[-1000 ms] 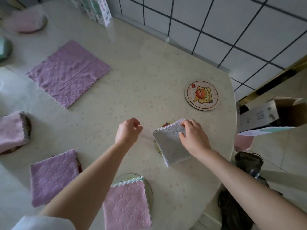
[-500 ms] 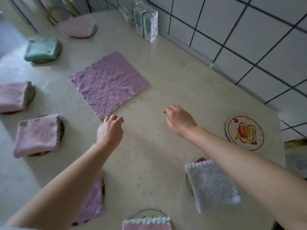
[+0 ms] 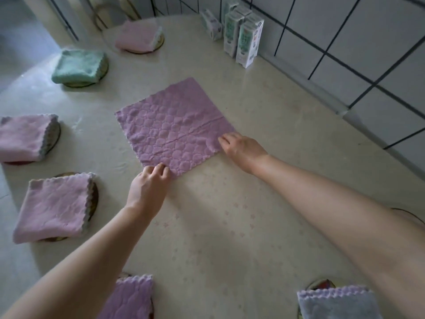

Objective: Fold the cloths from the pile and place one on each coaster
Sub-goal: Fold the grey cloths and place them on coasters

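Note:
A purple quilted cloth (image 3: 171, 125) lies spread flat in the middle of the pale table (image 3: 230, 226). My left hand (image 3: 147, 187) pinches its near corner. My right hand (image 3: 241, 148) grips its right corner. Folded cloths rest on coasters around the rim: a pink one (image 3: 135, 36) at the back, a green one (image 3: 78, 65), a pink one (image 3: 24, 137) at the left, a pink one (image 3: 55, 206) nearer, a purple one (image 3: 128, 298) at the bottom and a grey one (image 3: 335, 303) at the bottom right. A coaster edge (image 3: 411, 215) peeks out behind my right forearm.
Several small cartons (image 3: 243, 35) stand at the back against the tiled wall (image 3: 345, 42). The table's curved edge runs along the left side, with floor beyond it.
Both hands left the grey folded cloth on its coaster, reached across the table, and now hold two corners of the spread purple cloth. The view swung left.

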The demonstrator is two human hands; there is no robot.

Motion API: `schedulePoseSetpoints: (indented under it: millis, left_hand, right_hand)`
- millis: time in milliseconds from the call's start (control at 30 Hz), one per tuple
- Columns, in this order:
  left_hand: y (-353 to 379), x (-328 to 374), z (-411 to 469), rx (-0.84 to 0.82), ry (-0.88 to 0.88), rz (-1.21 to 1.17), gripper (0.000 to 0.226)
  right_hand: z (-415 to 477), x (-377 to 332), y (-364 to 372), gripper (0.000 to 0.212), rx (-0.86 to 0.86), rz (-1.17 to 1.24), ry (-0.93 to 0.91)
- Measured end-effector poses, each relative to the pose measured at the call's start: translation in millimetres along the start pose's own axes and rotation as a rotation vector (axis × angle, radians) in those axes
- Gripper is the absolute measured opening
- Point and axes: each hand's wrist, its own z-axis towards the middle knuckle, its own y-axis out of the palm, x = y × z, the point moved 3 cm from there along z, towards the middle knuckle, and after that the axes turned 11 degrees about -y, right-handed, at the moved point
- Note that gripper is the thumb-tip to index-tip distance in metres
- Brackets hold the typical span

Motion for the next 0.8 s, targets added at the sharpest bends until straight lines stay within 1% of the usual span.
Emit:
schedulePoseSetpoints:
  millis: [67,133,167,267,367,433,500,567,633,700,800]
  left_hand:
    - [0,-2,4,0.005,0.028,0.039,0.025]
    - [-2,-2,8,0.011,0.038,0.073,0.022]
    - [-3,-1,10,0.015,0.035,0.097,0.020]
    - [-9,2,17,0.027,-0.032,0.104,0.016]
    - [-21,2,22,0.047,-0.111,-0.036,0.011]
    - [-25,-2,27,0.046,-0.206,-0.130,0.007]
    - [-30,-6,29,0.084,-0.255,-0.212,0.008]
    - [-39,-6,28,0.143,-0.228,-0.289,0.013]
    - [-49,-3,23,0.178,-0.183,-0.347,0.017]
    - [-59,4,13,0.170,-0.174,-0.384,0.012]
    - [-73,18,-13,0.152,-0.171,-0.436,0.005]
  right_hand:
    - [9,1,2,0.040,0.067,-0.032,-0.034]
    - [14,4,6,0.032,0.120,-0.069,-0.061]
    - [16,4,5,0.029,0.119,-0.076,-0.069]
    - [20,7,-3,0.025,0.138,-0.076,-0.047]
    - [22,10,-16,0.015,0.157,-0.085,-0.004]
    - [22,15,-24,0.021,0.172,-0.156,0.043]
    - [16,21,-35,0.029,0.220,-0.214,0.112]
    - [4,26,-48,0.035,0.283,-0.235,0.165]
    - [-16,27,-59,0.034,0.352,-0.196,0.175]
    - [-44,23,-64,0.035,0.418,-0.147,0.154]
    - [-97,4,-68,0.024,0.471,-0.105,0.177]
